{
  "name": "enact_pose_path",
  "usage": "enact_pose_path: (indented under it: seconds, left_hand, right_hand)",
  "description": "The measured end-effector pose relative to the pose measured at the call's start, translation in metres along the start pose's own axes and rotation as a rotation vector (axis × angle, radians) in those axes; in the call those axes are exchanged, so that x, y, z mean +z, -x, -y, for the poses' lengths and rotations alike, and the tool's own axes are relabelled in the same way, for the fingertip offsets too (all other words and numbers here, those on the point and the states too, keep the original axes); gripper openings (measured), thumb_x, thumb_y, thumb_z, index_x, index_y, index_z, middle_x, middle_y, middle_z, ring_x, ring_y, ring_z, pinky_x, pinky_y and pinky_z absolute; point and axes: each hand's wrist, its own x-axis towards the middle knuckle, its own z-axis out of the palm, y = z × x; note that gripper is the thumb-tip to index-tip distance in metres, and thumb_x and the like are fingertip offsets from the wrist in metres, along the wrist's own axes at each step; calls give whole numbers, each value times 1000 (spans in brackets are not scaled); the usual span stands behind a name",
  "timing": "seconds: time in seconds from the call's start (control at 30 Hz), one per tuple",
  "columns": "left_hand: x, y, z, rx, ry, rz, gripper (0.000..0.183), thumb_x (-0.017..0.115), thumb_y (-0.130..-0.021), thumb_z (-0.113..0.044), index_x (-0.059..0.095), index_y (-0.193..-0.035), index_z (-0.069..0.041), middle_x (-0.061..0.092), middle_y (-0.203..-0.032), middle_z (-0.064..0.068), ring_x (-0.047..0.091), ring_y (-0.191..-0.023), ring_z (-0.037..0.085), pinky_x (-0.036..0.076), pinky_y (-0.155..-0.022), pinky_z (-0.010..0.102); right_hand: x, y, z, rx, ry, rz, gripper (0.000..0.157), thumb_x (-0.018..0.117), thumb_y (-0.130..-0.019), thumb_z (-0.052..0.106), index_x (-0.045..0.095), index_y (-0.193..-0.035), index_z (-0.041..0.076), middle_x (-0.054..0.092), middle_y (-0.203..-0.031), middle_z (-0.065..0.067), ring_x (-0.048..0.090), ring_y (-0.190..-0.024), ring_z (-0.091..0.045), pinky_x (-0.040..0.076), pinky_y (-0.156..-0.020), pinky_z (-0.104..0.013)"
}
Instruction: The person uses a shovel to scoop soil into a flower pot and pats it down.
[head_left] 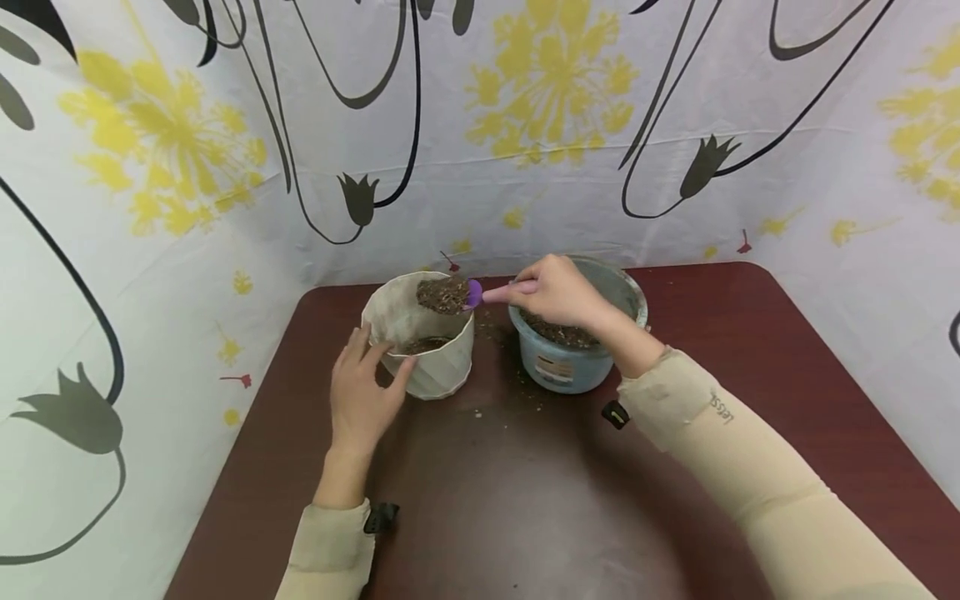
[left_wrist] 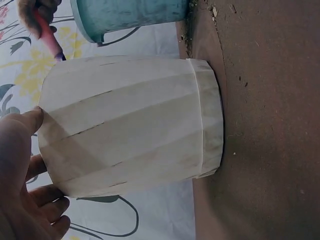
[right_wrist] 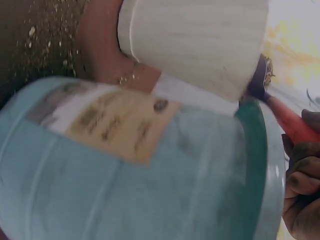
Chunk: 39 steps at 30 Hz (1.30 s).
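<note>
My right hand (head_left: 558,292) grips the pink handle of a small purple trowel (head_left: 475,293). Its blade, heaped with dark soil (head_left: 442,295), is held over the mouth of a white ribbed plant pot (head_left: 438,372). Some soil shows at the bottom of that pot. At the pot's near left rim is my left hand (head_left: 366,392), thumb and fingers spread along the edge. In the left wrist view, the left fingertips (left_wrist: 34,119) touch the rim. Right of the pot stands a blue bucket (head_left: 566,364) with soil inside, partly covered by my right hand and forearm.
Both containers stand near the back edge of a dark red-brown table (head_left: 480,492). Crumbs of soil (right_wrist: 55,37) lie scattered between and around them. Behind the table hangs a white cloth (head_left: 450,167) printed with yellow flowers and grey tulips. The bucket bears a paper label (right_wrist: 115,122).
</note>
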Motion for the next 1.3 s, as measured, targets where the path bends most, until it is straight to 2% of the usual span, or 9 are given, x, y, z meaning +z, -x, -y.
enact_pose_path:
  seconds: [0.13,0.3,0.37,0.47,0.6,0.8,0.97,1.13,1.3]
  left_hand:
    - [2,0,0,-19,17,3,43,77,-90,-37,73,-110,1,49,-149,25,41,-141,42,33,-112,61]
    - [1,0,0,-36,19,4,44,76,-90,-38,73,-111,0,48,-150,24,41,-142,42,31,-114,60]
    - [1,1,0,-37,16,4,44,77,-90,-39,73,-112,-1,48,-150,23,41,-142,42,30,-114,61]
    - [1,0,0,-32,9,-3,43,77,-90,-38,73,-111,0,49,-149,23,41,-142,43,29,-114,63]
    - [0,-1,0,-27,2,-13,42,76,-90,-37,73,-110,0,50,-149,23,42,-141,43,29,-114,62]
    - [1,0,0,-27,-10,-10,42,76,-90,-38,73,-111,-1,50,-148,24,41,-141,43,28,-114,63]
    - [3,-4,-4,-14,-37,-1,48,74,-90,-43,72,-113,-1,53,-144,25,38,-143,44,24,-115,64]
    - [11,-16,-19,41,-25,17,49,72,-89,-47,71,-114,-5,59,-137,23,43,-139,43,24,-115,63]
    - [19,-29,-36,112,-53,62,46,70,-91,-47,71,-112,-7,64,-130,16,47,-136,40,25,-115,61]
  right_hand:
    - [13,-2,5,-18,93,-7,42,72,-96,35,68,-63,11,40,-45,4,29,-44,-10,30,-48,-27]
    - [31,3,8,-170,343,-105,20,72,-95,25,77,-88,7,66,-63,-7,52,-49,-17,44,-49,-33]
    - [37,8,7,-265,446,-149,14,73,-94,22,76,-94,8,65,-66,-9,58,-52,-22,48,-48,-37]
    - [43,13,5,-366,527,-206,11,77,-92,18,69,-88,11,57,-63,-7,59,-54,-26,47,-45,-39]
    - [46,16,3,-402,550,-262,16,81,-88,18,66,-87,13,55,-64,-6,60,-55,-27,45,-43,-39]
    - [47,15,2,-373,536,-260,13,80,-89,20,70,-91,12,61,-68,-7,63,-57,-28,49,-45,-43]
    - [40,14,0,-248,321,-241,24,77,-92,24,78,-106,5,76,-86,-12,69,-65,-28,54,-58,-43]
    - [15,18,-4,-122,105,-290,28,76,-93,27,79,-112,7,77,-98,-12,72,-73,-25,55,-67,-40]
    - [-12,32,-12,-39,89,-326,24,76,-92,34,81,-110,18,78,-95,-5,74,-81,-21,55,-72,-39]
